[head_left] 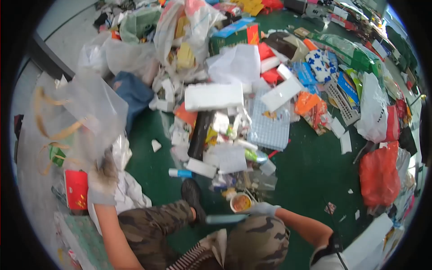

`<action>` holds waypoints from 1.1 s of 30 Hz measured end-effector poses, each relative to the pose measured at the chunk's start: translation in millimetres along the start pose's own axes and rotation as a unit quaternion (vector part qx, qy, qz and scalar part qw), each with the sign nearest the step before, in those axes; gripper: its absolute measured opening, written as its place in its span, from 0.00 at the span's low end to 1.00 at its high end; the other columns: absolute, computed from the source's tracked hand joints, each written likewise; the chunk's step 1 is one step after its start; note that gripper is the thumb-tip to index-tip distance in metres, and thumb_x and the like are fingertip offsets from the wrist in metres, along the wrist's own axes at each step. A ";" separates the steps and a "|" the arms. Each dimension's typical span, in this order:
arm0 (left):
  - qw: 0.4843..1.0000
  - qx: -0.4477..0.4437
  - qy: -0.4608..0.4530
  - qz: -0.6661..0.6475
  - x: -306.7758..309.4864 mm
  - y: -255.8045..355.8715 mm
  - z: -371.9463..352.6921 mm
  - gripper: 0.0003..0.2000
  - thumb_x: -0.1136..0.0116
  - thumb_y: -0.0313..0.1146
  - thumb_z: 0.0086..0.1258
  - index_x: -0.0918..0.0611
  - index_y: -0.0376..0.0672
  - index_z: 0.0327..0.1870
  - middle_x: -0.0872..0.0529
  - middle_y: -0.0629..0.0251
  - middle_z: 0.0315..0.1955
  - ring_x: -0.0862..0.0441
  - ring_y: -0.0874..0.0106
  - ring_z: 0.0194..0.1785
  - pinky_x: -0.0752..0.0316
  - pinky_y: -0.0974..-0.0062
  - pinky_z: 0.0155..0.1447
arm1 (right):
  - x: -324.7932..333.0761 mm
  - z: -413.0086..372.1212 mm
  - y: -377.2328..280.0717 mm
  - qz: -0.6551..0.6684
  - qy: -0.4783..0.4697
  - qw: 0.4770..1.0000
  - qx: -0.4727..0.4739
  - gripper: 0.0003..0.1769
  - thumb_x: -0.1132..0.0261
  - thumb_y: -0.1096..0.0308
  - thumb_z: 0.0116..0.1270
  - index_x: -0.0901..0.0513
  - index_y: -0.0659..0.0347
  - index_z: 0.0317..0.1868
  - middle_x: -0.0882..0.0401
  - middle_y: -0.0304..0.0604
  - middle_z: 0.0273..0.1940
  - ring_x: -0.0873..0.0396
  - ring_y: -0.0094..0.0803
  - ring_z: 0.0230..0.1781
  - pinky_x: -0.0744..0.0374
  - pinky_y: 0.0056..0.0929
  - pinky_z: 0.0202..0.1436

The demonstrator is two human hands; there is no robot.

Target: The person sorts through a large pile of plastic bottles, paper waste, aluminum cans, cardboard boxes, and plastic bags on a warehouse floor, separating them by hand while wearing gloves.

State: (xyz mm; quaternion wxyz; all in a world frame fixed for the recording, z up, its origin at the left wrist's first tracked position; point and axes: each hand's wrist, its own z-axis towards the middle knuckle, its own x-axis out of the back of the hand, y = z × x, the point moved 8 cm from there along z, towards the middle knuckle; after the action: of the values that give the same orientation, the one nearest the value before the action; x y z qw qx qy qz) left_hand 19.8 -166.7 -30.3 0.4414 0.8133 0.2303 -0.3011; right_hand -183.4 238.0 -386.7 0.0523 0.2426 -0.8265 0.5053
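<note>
On the left, my gloved left hand (102,177) is blurred by motion. It grips the lower part of a clear plastic bag (96,110) with tan handles, which spreads out above it. A red packet (76,190) lies beside this hand. Low in the middle, my gloved right hand (263,209) is closed around a pale teal bar-shaped object (225,218), whose kind I cannot make out. Just past its fingertips stands an open cup (241,202) with orange-brown contents. My right fingers are partly hidden.
A heap of mixed waste covers the green floor (315,180) ahead, with a white foam block (213,96), a blue checked sheet (270,119) and paper. Full plastic bags (132,58) stand behind. A red bag (380,173) lies on the right. My dark shoe (192,198) is near the heap.
</note>
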 end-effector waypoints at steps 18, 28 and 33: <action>0.997 0.006 -0.025 0.070 -39.2 -33.2 -7.0 0.12 0.59 0.27 0.71 0.30 0.24 0.47 0.19 0.47 0.40 0.18 0.64 0.43 0.18 0.72 0.49 | 243.0 155.0 -58.5 -0.298 0.326 0.894 -0.080 0.32 0.37 0.55 0.54 0.33 0.43 0.62 0.20 0.47 0.43 0.22 0.43 0.46 0.26 0.38 0.49; 0.992 0.122 -0.007 -0.008 -74.3 -95.4 82.6 0.11 0.61 0.24 0.68 0.27 0.24 0.43 0.19 0.46 0.36 0.18 0.58 0.40 0.18 0.68 0.48 | 261.9 -2.3 -148.8 -0.181 0.270 0.945 -0.023 0.31 0.34 0.54 0.53 0.30 0.41 0.60 0.20 0.53 0.37 0.21 0.48 0.39 0.24 0.39 0.44; 0.968 -0.014 -0.126 0.215 -117.6 -99.5 118.0 0.12 0.62 0.25 0.67 0.30 0.25 0.46 0.22 0.46 0.39 0.19 0.57 0.38 0.18 0.64 0.45 | 208.3 -100.6 -78.3 0.230 0.459 0.854 -0.085 0.33 0.33 0.73 0.52 0.32 0.64 0.60 0.24 0.38 0.44 0.26 0.25 0.41 0.29 0.23 0.49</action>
State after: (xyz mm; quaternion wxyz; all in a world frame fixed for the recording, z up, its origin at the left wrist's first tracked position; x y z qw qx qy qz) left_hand -161.5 -230.4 -57.1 0.5326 0.7930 -0.0035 -0.2956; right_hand -346.4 223.0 -205.5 0.3278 -0.2191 -0.7806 0.4849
